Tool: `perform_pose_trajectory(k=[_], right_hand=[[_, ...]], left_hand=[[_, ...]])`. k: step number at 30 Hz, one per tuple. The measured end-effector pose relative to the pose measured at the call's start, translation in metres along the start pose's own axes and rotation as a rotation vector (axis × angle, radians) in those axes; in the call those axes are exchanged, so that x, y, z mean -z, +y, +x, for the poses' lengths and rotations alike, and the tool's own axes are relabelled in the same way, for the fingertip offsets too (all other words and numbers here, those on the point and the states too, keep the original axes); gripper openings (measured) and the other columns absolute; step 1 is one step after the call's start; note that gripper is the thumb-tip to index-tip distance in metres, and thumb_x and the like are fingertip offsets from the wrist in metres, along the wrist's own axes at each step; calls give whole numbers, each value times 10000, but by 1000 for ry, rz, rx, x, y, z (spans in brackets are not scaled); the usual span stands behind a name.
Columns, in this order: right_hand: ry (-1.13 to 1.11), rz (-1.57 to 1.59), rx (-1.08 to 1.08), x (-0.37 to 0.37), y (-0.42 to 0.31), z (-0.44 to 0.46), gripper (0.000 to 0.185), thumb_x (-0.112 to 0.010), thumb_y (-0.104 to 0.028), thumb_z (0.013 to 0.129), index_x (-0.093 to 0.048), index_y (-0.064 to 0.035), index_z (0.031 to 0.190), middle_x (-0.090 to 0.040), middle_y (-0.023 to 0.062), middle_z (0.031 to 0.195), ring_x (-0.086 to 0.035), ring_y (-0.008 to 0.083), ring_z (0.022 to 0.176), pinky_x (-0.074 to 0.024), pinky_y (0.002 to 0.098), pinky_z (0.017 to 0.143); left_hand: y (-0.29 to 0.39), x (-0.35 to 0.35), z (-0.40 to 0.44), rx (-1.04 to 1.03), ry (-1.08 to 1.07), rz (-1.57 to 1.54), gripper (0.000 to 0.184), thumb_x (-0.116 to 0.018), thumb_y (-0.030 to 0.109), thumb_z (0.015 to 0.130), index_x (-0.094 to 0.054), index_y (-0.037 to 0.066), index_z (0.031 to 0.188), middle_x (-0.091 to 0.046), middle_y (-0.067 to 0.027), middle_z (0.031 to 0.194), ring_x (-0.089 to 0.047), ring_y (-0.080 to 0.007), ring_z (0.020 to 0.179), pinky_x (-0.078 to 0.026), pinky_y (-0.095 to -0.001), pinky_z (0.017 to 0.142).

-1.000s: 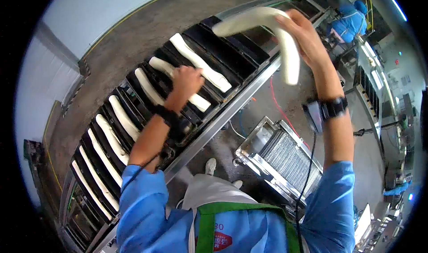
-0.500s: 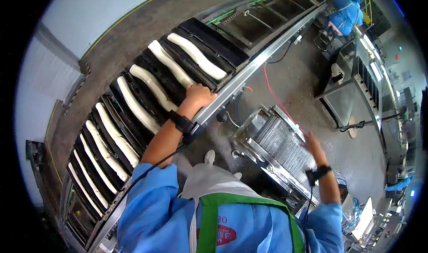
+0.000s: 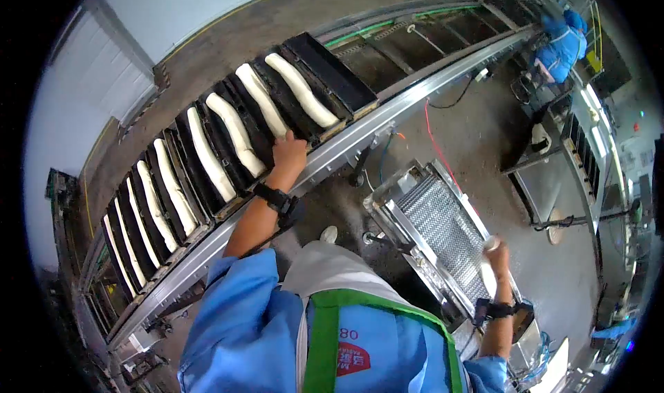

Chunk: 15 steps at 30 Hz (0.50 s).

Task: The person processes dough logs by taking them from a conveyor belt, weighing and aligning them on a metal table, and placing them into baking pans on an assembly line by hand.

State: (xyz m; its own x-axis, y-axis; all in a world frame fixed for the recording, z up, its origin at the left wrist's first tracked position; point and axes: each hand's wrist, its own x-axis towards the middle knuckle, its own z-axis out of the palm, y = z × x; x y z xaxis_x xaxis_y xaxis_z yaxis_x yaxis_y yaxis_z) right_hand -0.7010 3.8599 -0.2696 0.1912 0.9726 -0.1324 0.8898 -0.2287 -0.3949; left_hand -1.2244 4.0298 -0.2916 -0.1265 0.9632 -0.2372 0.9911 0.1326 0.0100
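Observation:
Long white dough strips lie in black baking pans set side by side on a metal conveyor frame (image 3: 387, 113) on my left. My left hand (image 3: 289, 159) is at the near end of one dough strip (image 3: 261, 101), its fingers bent onto that end by the pan's edge. Another dough strip (image 3: 300, 88) rests in the pan to its right, and beyond it is a black pan (image 3: 330, 75) with a bare inside. Over the metal mesh belt (image 3: 443, 216) my right hand (image 3: 498, 258) is closed around a white piece of dough (image 3: 488, 277), partly hidden by the fingers.
A person in blue (image 3: 561, 50) sits at the far right end of the line. A metal rack (image 3: 553, 199) stands right of the mesh belt. A red hose (image 3: 436, 140) runs down to the belt, and my shoe (image 3: 329, 234) shows on the floor.
My right hand has moved down and closed on a piece of dough; before, it hovered over the belt. My left hand has shifted slightly left and down along the pan. The view has turned somewhat.

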Motion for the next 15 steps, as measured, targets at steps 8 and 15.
perform_pose_trajectory(k=[8, 15], right_hand=[[299, 911, 267, 192, -140, 78, 477, -612, -259, 717, -419, -17, 1080, -508, 90, 973, -494, 189, 900, -375, 316, 810], [209, 1236, 635, 113, -302, 192, 308, -547, -161, 743, -460, -18, 1002, -536, 99, 943, -501, 171, 855, -387, 282, 766]], left_hand=[[2, 12, 1, -66, 17, -120, 200, -535, 192, 759, -571, 76, 918, -412, -192, 1044, -490, -333, 886, -425, -385, 773], [0, -17, 14, -41, 109, -104, 206, -527, 180, 760, -562, 73, 934, -435, -170, 957, -468, -335, 908, -426, -407, 744]])
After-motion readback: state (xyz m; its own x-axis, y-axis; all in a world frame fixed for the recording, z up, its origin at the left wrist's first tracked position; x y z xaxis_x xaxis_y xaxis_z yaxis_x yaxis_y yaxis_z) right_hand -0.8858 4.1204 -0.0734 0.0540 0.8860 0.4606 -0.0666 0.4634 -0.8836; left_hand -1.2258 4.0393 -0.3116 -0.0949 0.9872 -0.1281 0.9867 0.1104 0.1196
